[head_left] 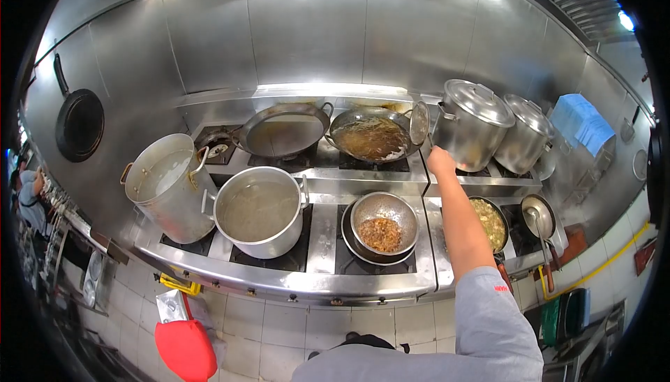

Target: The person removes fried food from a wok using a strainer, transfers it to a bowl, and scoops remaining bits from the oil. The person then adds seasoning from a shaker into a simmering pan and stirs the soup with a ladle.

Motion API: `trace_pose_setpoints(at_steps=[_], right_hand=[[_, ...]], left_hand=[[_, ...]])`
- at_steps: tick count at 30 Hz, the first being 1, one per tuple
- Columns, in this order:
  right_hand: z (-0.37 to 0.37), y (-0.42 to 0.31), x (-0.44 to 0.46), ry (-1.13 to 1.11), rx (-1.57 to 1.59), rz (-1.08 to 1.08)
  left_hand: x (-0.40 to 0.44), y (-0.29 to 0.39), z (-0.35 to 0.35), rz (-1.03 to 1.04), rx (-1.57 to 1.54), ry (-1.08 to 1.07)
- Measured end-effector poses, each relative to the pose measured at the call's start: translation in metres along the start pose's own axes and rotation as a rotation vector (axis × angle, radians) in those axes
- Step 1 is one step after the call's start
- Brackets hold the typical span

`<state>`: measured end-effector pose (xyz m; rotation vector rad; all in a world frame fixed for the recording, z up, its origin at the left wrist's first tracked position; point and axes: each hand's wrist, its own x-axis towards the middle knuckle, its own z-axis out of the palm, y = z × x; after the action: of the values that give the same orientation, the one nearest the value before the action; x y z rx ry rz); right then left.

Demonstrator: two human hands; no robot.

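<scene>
My right hand [440, 163] is closed around the handle of a round skimmer [419, 123], whose head is upright over the right rim of a wok. In that wok [371, 135] is brown, bubbling oil or liquid, with pale foam near its right edge. Just right of my hand is a tall lidded stockpot [469, 130]. Below my forearm sits a perforated metal bowl [384, 221] holding browned, chopped bits, set in a dark pan. My left hand is out of the picture.
Another wok [283, 131] stands at the back left. Two large pots, a tall stockpot [165, 185] and a wide pot of liquid [257, 207], occupy the front left. On the right are a pan of chopped food [490, 223] and a smaller pan with a ladle [538, 218].
</scene>
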<state>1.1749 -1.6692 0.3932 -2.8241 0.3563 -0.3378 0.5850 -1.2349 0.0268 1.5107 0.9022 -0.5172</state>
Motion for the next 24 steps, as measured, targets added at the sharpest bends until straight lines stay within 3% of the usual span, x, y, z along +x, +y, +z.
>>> trace_pose_setpoints(at_steps=[3,6,8,10,15,24], right_hand=[[0.001,-0.013,-0.003,-0.155,0.047,0.031],[0.077,0.004,0.046,-0.189,0.099,-0.067],[0.082,-0.006,0.036,-0.230,0.189,-0.113],[0.067,-0.025,0.009,-0.443,0.522,-0.012],[0.062,-0.046,-0.021,-0.627,0.880,0.191],[0.069,-0.057,-0.062,-0.652,1.254,0.264]], left_hand=[[0.003,-0.004,-0.003,-0.001,0.012,0.003],[0.000,-0.008,-0.005,-0.009,0.014,0.011],[-0.003,-0.010,-0.007,-0.026,0.010,0.017],[-0.005,-0.012,-0.008,-0.029,0.010,0.020],[-0.007,-0.018,-0.013,-0.033,0.015,0.027],[-0.013,-0.035,-0.028,-0.045,0.027,0.035]])
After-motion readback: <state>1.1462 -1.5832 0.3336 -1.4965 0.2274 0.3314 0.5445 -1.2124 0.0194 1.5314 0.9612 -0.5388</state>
